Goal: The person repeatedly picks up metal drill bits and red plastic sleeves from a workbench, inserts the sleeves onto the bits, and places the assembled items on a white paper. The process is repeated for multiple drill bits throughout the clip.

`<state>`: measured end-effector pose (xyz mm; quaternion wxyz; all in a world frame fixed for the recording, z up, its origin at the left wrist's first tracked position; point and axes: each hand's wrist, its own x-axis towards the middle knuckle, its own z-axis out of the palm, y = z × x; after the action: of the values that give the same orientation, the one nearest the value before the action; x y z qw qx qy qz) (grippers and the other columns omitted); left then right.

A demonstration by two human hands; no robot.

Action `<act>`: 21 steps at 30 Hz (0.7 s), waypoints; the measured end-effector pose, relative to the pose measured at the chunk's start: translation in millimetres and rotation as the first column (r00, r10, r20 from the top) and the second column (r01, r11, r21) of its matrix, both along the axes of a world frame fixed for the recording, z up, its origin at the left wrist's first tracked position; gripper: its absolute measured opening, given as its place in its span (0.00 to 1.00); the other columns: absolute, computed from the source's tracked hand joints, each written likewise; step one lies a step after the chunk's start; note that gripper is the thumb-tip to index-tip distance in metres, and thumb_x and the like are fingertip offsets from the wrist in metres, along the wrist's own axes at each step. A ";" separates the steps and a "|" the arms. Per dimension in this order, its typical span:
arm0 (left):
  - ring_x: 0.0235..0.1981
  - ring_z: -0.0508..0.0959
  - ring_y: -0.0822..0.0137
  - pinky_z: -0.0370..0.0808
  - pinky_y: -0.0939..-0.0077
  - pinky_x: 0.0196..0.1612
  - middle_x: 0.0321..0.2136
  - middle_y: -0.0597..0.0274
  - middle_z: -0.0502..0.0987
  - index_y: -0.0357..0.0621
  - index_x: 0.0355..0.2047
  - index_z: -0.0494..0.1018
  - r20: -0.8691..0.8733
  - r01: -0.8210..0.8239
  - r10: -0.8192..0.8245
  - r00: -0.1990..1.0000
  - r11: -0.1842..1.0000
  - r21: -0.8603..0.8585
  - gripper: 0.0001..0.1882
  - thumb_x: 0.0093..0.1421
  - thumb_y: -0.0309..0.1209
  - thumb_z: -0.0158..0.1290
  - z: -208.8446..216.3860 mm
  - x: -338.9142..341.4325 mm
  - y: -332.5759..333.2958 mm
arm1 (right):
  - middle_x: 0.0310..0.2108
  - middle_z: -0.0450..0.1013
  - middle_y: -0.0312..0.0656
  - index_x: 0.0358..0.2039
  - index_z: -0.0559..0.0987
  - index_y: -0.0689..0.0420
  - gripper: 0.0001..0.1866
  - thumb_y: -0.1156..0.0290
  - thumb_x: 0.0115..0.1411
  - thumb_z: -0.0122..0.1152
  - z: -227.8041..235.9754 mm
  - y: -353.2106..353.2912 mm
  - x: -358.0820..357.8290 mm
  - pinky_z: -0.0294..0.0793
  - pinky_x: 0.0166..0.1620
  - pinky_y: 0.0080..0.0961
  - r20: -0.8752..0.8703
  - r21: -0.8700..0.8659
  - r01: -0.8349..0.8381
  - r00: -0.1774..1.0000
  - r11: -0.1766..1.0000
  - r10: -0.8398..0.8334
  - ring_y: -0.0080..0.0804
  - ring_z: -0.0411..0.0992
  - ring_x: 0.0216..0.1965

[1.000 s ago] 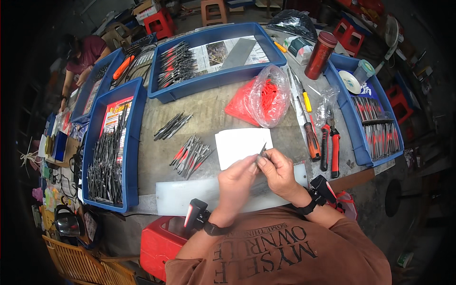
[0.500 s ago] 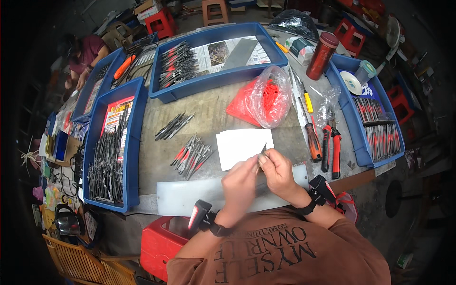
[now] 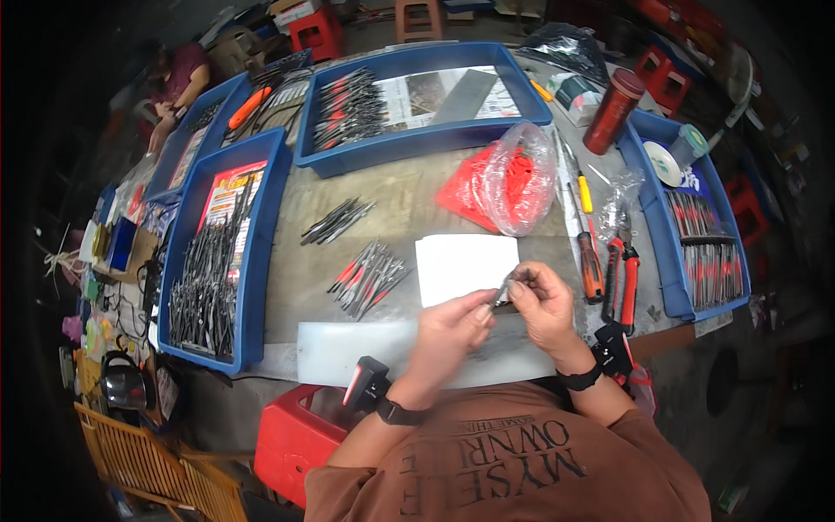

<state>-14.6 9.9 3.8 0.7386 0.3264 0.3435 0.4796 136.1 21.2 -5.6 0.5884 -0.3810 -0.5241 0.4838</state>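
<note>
At lower centre of the frame, the left hand [image 3: 450,328] and right hand [image 3: 541,300] jointly pinch a small metal tool [image 3: 503,291] between closed fingertips, just below the white sheet [image 3: 465,265].

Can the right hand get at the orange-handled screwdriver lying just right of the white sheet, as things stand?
Probably yes, once freed. The orange-handled screwdriver lies uncovered on the grey tabletop, close beside the right hand, with nothing between them. But that hand and the left hand both pinch a small grey metal tool.
</note>
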 end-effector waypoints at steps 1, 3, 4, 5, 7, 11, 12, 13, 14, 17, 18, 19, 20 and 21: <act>0.20 0.62 0.79 0.56 0.88 0.21 0.21 0.68 0.69 0.33 0.43 0.71 0.004 0.042 -0.042 0.999 0.999 -0.028 0.14 0.57 0.25 0.50 0.6 -1.9 -0.7 | 0.30 0.67 0.32 0.38 0.69 0.62 0.08 0.74 0.58 0.53 0.3 -1.1 0.8 0.64 0.33 0.12 0.030 -0.025 0.015 0.999 1.000 -0.014 0.15 0.63 0.28; 0.19 0.62 0.79 0.57 0.88 0.20 0.24 0.65 0.70 0.33 0.46 0.69 0.040 0.113 -0.112 0.993 0.993 -0.028 0.15 0.59 0.26 0.49 0.7 -5.2 -0.4 | 0.29 0.68 0.33 0.36 0.70 0.63 0.06 0.75 0.58 0.51 1.1 -3.1 2.1 0.66 0.34 0.14 0.080 0.022 0.017 0.997 1.000 -0.019 0.16 0.64 0.30; 0.18 0.62 0.80 0.57 0.88 0.20 0.26 0.63 0.70 0.33 0.47 0.68 0.073 0.144 -0.142 0.987 0.989 -0.025 0.16 0.60 0.27 0.48 0.2 -6.5 -0.5 | 0.29 0.68 0.33 0.35 0.70 0.63 0.05 0.75 0.58 0.50 1.5 -3.7 2.7 0.67 0.34 0.16 0.064 0.025 0.003 0.998 1.000 -0.005 0.17 0.65 0.31; 0.18 0.62 0.79 0.57 0.89 0.20 0.26 0.62 0.70 0.34 0.47 0.68 0.079 0.158 -0.156 0.985 0.987 -0.013 0.16 0.60 0.27 0.47 -0.5 -7.6 -1.0 | 0.25 0.67 0.32 0.33 0.71 0.63 0.06 0.74 0.59 0.49 1.7 -4.0 2.6 0.65 0.29 0.14 0.113 0.037 0.033 0.993 0.999 -0.037 0.15 0.63 0.26; 0.18 0.62 0.79 0.57 0.89 0.19 0.26 0.62 0.71 0.35 0.48 0.68 0.082 0.155 -0.152 0.985 0.987 -0.043 0.16 0.60 0.27 0.47 -2.6 -7.9 -1.5 | 0.24 0.65 0.31 0.33 0.71 0.62 0.06 0.73 0.59 0.49 1.7 -4.5 1.9 0.62 0.27 0.13 0.081 -0.007 0.008 0.997 1.000 -0.008 0.13 0.60 0.24; 0.18 0.62 0.79 0.56 0.89 0.18 0.26 0.61 0.71 0.36 0.47 0.68 0.156 0.173 -0.164 0.974 0.984 -0.042 0.15 0.60 0.26 0.47 -7.1 -10.8 -1.5 | 0.22 0.63 0.29 0.32 0.70 0.62 0.06 0.72 0.60 0.49 -0.2 -5.4 -3.3 0.57 0.25 0.11 0.038 0.029 0.033 0.999 0.999 -0.034 0.12 0.57 0.22; 0.20 0.65 0.79 0.60 0.88 0.21 0.27 0.62 0.72 0.36 0.46 0.69 0.128 0.167 -0.160 0.979 0.985 -0.048 0.15 0.59 0.27 0.48 -7.9 -11.8 -2.0 | 0.22 0.63 0.29 0.32 0.70 0.62 0.06 0.72 0.60 0.49 -0.9 -5.4 -4.6 0.57 0.25 0.11 0.009 0.053 0.006 1.000 0.999 -0.006 0.12 0.57 0.22; 0.23 0.67 0.79 0.63 0.88 0.24 0.27 0.64 0.73 0.36 0.45 0.70 0.098 0.157 -0.150 0.984 0.986 -0.059 0.15 0.57 0.27 0.50 -8.5 -12.7 -2.9 | 0.23 0.65 0.32 0.32 0.70 0.62 0.09 0.68 0.59 0.51 -1.2 -5.9 -4.7 0.58 0.26 0.12 0.048 0.017 0.037 0.998 0.999 -0.038 0.15 0.59 0.22; 0.26 0.69 0.78 0.66 0.88 0.27 0.28 0.65 0.73 0.36 0.44 0.72 0.097 0.145 -0.139 0.985 0.988 -0.058 0.15 0.56 0.28 0.52 -8.9 -14.1 -3.6 | 0.23 0.65 0.32 0.32 0.70 0.62 0.09 0.68 0.59 0.51 -1.7 -5.7 -4.8 0.58 0.26 0.12 0.038 -0.026 0.018 0.999 1.000 -0.017 0.14 0.59 0.22; 0.25 0.69 0.78 0.66 0.87 0.27 0.27 0.65 0.74 0.35 0.44 0.71 0.091 0.143 -0.142 0.986 0.990 -0.013 0.15 0.56 0.28 0.52 -9.4 -18.3 -2.6 | 0.26 0.65 0.30 0.33 0.70 0.62 0.05 0.73 0.59 0.51 -2.2 -6.8 -3.4 0.61 0.30 0.11 0.080 -0.044 0.016 0.997 0.999 -0.013 0.13 0.60 0.27; 0.25 0.69 0.78 0.66 0.86 0.27 0.27 0.65 0.73 0.35 0.44 0.71 0.118 0.174 -0.168 0.979 0.984 -0.046 0.15 0.56 0.28 0.52 -9.2 -19.5 -1.6 | 0.26 0.65 0.30 0.33 0.70 0.62 0.06 0.73 0.59 0.51 -2.3 -6.8 -2.6 0.61 0.30 0.11 0.069 -0.005 0.002 0.998 1.000 -0.002 0.14 0.60 0.27; 0.25 0.69 0.78 0.66 0.86 0.27 0.27 0.64 0.73 0.35 0.44 0.71 0.176 0.208 -0.193 0.965 0.976 -0.069 0.15 0.56 0.28 0.52 -8.8 -20.8 -1.0 | 0.26 0.65 0.31 0.33 0.70 0.62 0.06 0.73 0.59 0.51 -2.3 -7.0 -2.1 0.61 0.30 0.12 0.063 0.002 -0.010 0.998 1.000 0.010 0.14 0.60 0.27; 0.25 0.69 0.78 0.66 0.86 0.26 0.27 0.64 0.73 0.34 0.44 0.71 0.251 0.246 -0.217 0.943 0.965 -0.091 0.15 0.56 0.27 0.52 -8.0 -21.7 -0.7 | 0.26 0.65 0.31 0.33 0.70 0.62 0.06 0.73 0.59 0.52 -2.3 -7.2 -2.1 0.61 0.31 0.12 0.037 0.020 -0.058 0.998 0.998 0.057 0.14 0.60 0.27; 0.25 0.69 0.78 0.66 0.86 0.27 0.27 0.65 0.74 0.34 0.44 0.71 0.157 0.212 -0.200 0.967 0.975 -0.064 0.15 0.56 0.27 0.51 -6.8 -21.8 -0.9 | 0.27 0.65 0.31 0.34 0.70 0.62 0.06 0.73 0.58 0.52 -2.3 -6.5 -2.3 0.61 0.31 0.12 0.069 -0.026 -0.045 0.997 0.999 0.047 0.14 0.60 0.28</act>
<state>-36.4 9.0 -3.0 0.8207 0.2934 0.2703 0.4090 133.8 14.7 -7.9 0.5537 -0.3925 -0.5469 0.4901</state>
